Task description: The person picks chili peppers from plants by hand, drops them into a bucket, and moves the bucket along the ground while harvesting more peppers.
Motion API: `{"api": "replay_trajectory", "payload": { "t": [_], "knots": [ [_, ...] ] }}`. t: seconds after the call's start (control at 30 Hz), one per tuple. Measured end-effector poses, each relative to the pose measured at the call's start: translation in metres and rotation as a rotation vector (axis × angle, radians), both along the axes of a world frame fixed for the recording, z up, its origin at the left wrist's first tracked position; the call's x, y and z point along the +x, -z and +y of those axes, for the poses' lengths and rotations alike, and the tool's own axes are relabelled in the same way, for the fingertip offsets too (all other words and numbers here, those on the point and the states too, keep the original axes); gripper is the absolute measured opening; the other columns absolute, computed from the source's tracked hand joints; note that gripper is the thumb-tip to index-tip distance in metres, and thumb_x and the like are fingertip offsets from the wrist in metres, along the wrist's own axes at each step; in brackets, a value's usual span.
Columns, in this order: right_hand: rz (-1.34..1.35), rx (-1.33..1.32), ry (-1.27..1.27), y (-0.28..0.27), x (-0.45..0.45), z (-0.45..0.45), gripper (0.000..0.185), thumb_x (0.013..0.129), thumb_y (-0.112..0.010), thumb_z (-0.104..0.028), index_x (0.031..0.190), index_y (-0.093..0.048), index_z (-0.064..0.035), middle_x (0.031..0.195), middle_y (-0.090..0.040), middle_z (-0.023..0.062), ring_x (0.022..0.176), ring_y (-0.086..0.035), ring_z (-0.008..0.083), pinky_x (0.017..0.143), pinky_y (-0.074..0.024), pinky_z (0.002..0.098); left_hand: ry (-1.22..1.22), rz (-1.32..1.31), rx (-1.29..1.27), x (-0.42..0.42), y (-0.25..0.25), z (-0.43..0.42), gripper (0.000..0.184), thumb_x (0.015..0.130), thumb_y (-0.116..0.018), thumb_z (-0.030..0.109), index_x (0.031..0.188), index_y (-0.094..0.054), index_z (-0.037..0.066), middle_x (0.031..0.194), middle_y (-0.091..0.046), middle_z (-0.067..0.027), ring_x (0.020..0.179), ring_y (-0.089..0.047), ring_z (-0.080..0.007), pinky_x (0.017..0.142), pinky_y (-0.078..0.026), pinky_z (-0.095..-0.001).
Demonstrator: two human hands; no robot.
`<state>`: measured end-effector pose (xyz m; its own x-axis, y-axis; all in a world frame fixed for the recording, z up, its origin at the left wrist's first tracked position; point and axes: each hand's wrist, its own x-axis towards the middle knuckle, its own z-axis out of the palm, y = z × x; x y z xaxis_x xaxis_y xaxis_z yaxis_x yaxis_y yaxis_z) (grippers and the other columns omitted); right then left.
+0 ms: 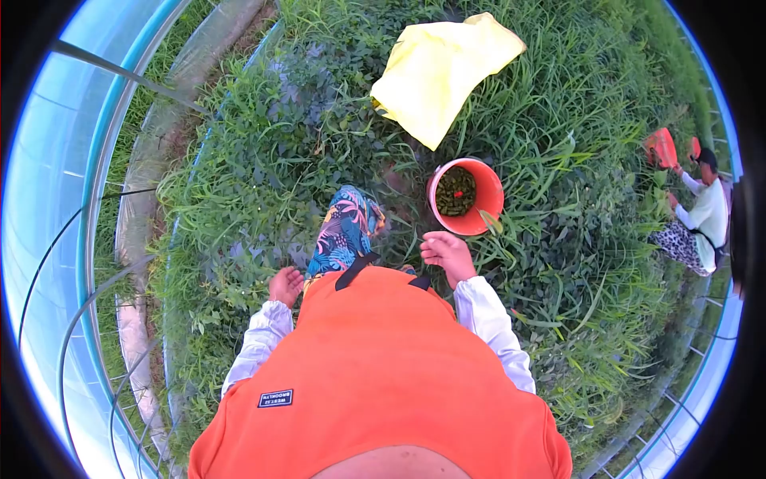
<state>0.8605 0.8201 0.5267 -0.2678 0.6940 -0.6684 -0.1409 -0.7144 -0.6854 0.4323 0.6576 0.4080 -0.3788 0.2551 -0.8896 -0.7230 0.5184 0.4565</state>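
My left hand (286, 287) hangs beside my patterned trousers (345, 227), its fingers loosely bent and apart with nothing visible in them. In front of my body, my right hand (448, 254) has its fingers loosely curved, pointing left, and nothing shows in its grasp. Just beyond that hand stands an orange-red bucket (488, 195), tilted in my view. Inside it lie many small dark green pieces (455, 201), possibly peppers, with a bright red one among them. A yellow sack (447, 76) lies spread over the plants beyond the bucket.
Dense grass and leafy plants (574, 199) surround me. On the left run a plastic-covered border (140, 215) and the tunnel's curved film wall (48, 239) with poles and cords. At far right a co-worker (706, 211) crouches near a red container (661, 148).
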Motion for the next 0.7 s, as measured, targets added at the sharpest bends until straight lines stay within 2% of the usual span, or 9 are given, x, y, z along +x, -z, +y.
{"api": "replay_trajectory", "payload": {
  "t": [0.13,0.27,0.37,0.47,0.53,0.57,0.63,0.67,0.7],
  "knots": [
    [0.058,0.15,-0.185,-0.064,-0.045,0.052,0.027,0.092,-0.06,-0.012,0.118,-0.059,-0.0021,0.1,-0.065,0.0072,0.088,-0.063,0.0138,0.08,-0.0518,0.0291,-0.015,-0.072,-0.09,-0.008,0.022,0.033,0.022,0.091,-0.059,0.02,0.107,-0.059,0.004,0.094,-0.061,-0.0093,0.086,-0.06,-0.0255,0.073,-0.053,-0.0391],
    [0.345,0.384,-0.288,-0.163,-0.084,0.13,0.046,0.088,-0.066,-0.008,0.131,-0.051,-0.0034,0.108,-0.063,0.0072,0.099,-0.061,0.0148,0.09,-0.0486,0.0307,0.159,-0.026,-0.124,-0.039,0.03,0.105,0.022,0.091,-0.06,0.02,0.109,-0.057,0.007,0.094,-0.061,-0.0078,0.08,-0.061,-0.0228,0.067,-0.052,-0.0364],
    [0.403,0.993,-0.689,-0.249,-0.114,0.206,0.04,0.084,-0.07,-0.013,0.121,-0.055,-0.0059,0.103,-0.067,0.0088,0.094,-0.065,0.0244,0.085,-0.0523,0.0377,0.232,0.021,-0.108,-0.061,0.022,0.174,0.023,0.092,-0.059,0.021,0.111,-0.055,0.008,0.093,-0.062,-0.0072,0.077,-0.062,-0.022,0.064,-0.052,-0.0363],
    [0.531,1.319,-0.093,-0.276,-0.176,0.231,0.064,0.085,-0.062,-0.001,0.128,-0.049,-0.0453,0.096,-0.068,0.0095,0.076,-0.065,0.0227,0.066,-0.0533,0.0344,0.31,0.015,-0.089,-0.092,0.014,0.236,0.024,0.093,-0.059,0.022,0.111,-0.055,0.009,0.091,-0.062,-0.0069,0.077,-0.063,-0.021,0.061,-0.053,-0.0353],
    [0.515,1.413,0.16,-0.293,-0.202,0.258,0.059,0.09,-0.053,-0.013,0.127,-0.049,-0.0579,0.092,-0.068,0.0106,0.069,-0.064,0.0219,0.059,-0.053,0.0331,0.366,0.018,-0.077,-0.106,-0.004,0.282,0.023,0.093,-0.059,0.022,0.112,-0.055,0.009,0.091,-0.062,-0.0068,0.076,-0.063,-0.0198,0.062,-0.053,-0.034],
    [0.475,1.406,0.199,-0.3,-0.211,0.274,0.041,0.095,-0.046,-0.029,0.125,-0.051,-0.0574,0.09,-0.068,0.0115,0.069,-0.064,0.0216,0.059,-0.0522,0.033,0.4,0.03,-0.067,-0.111,-0.015,0.306,0.023,0.093,-0.058,0.022,0.112,-0.055,0.009,0.092,-0.062,-0.0067,0.077,-0.063,-0.0195,0.062,-0.053,-0.0337],
    [0.44,1.426,0.29,-0.304,-0.228,0.3,0.04,0.093,-0.046,-0.028,0.12,-0.055,-0.0557,0.087,-0.066,0.0121,0.067,-0.062,0.0212,0.057,-0.0498,0.031,0.471,0.053,-0.049,-0.119,-0.038,0.348,0.023,0.094,-0.058,0.021,0.112,-0.056,0.008,0.092,-0.063,-0.0065,0.077,-0.063,-0.0188,0.063,-0.053,-0.033],
    [0.44,1.453,0.342,-0.303,-0.238,0.315,0.055,0.086,-0.053,-0.011,0.119,-0.057,-0.0545,0.086,-0.065,0.0118,0.066,-0.061,0.0212,0.054,-0.0482,0.0291,0.501,0.067,-0.023,-0.121,-0.048,0.366,0.022,0.094,-0.058,0.021,0.112,-0.057,0.008,0.092,-0.063,-0.0063,0.078,-0.063,-0.0182,0.065,-0.054,-0.0324],
    [0.413,1.445,0.299,-0.302,-0.236,0.323,0.052,0.083,-0.058,-0.006,0.114,-0.059,-0.0467,0.086,-0.065,0.0104,0.068,-0.062,0.022,0.055,-0.0486,0.0301,0.521,0.069,-0.031,-0.125,-0.049,0.375,0.023,0.094,-0.058,0.021,0.113,-0.057,0.008,0.093,-0.063,-0.0067,0.079,-0.064,-0.0189,0.066,-0.054,-0.0333]
  ]
}}
